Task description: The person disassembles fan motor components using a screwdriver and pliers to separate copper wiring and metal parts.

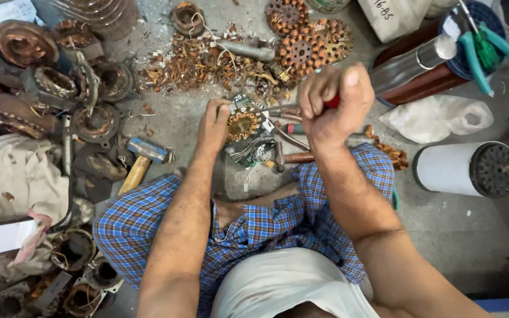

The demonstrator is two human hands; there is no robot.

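Right hand raised, fisted round red-handled tool; tool's metal shaft points left toward small copper-wound stator on concrete floor. Left hand rests on stator's left edge. Hammer lies just left of left forearm. Copper wire scraps heaped beyond stator. White cylinder lies well right.

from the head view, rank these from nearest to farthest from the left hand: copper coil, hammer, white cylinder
From the left hand:
1. Copper coil, right beside the fingers.
2. Hammer, on the floor to its left.
3. White cylinder, far off at the right side.
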